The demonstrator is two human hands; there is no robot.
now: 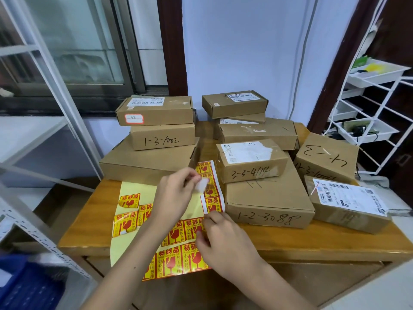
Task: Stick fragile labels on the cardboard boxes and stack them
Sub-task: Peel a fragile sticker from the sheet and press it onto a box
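A yellow backing sheet (136,222) with several red-and-yellow fragile labels lies on the wooden table (89,229), hanging over its front edge. My left hand (176,195) pinches a label (202,184) that is lifted off the sheet, white underside showing. My right hand (223,242) presses flat on the sheet's lower right part. Several cardboard boxes stand behind: a stack at the left topped by one with a red-framed tag (154,110), one marked 3-3-4114 (250,159) on top of a box marked 1-2-3088 (268,202).
A box with a white shipping label (348,204) and one marked 4-3 (326,155) sit at the table's right. A white wire rack (368,104) stands at the right, grey metal shelving (33,135) at the left, a blue crate (24,285) at the lower left.
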